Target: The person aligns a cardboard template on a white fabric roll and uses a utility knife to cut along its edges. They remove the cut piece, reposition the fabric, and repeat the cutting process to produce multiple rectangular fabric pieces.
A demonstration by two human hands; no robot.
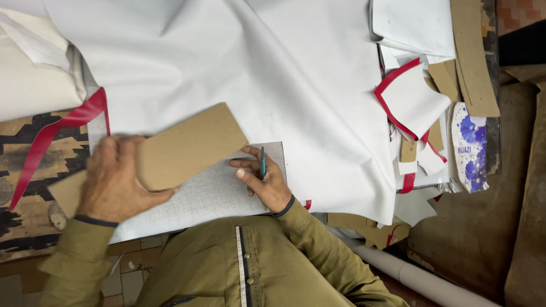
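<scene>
one cardboard template [187,146], one pen [263,163], two hands

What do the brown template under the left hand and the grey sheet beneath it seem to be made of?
The brown template looks like stiff cardboard: matte, flat, with straight cut edges. The grey sheet looks like woven fabric or lining, judging by its fine crosshatch texture, though that stays uncertain.
</scene>
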